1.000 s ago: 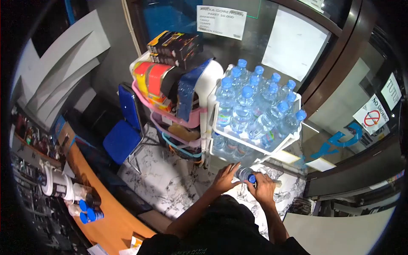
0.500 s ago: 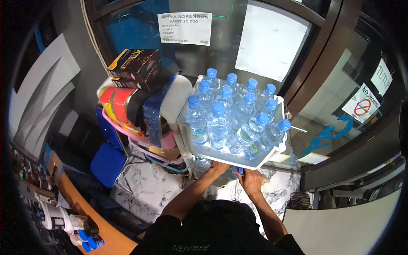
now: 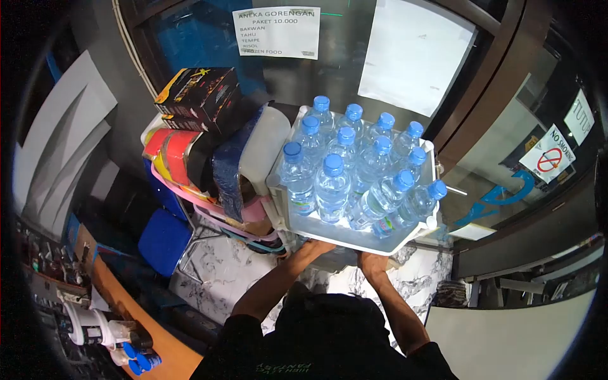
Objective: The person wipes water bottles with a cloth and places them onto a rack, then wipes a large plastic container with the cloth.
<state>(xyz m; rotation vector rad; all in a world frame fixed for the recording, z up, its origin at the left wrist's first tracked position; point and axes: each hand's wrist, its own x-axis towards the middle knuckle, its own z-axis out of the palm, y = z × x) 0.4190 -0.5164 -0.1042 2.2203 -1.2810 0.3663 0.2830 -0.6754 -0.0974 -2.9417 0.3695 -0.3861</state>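
Observation:
Several clear water bottles (image 3: 332,187) with blue caps stand in a white plastic tray (image 3: 354,240), the top level of a rack. Some at the front right lean. My left hand (image 3: 311,248) reaches under the tray's front edge, and its fingers are hidden there. To its right, my right hand (image 3: 373,261) also goes under the front edge, with its fingers out of sight. What either hand holds below the tray, if anything, cannot be made out.
Left of the tray stands another rack with packets and a pink basket edge (image 3: 253,210), topped by black boxes (image 3: 199,95). A blue chair (image 3: 164,240) and an orange-brown counter (image 3: 136,310) are at left, a glass door (image 3: 506,164) at right. The floor (image 3: 237,272) is marbled.
My right hand has moved further under the tray's front edge; the blue cap seen beside it is now out of sight. The view has shifted slightly closer to the tray.

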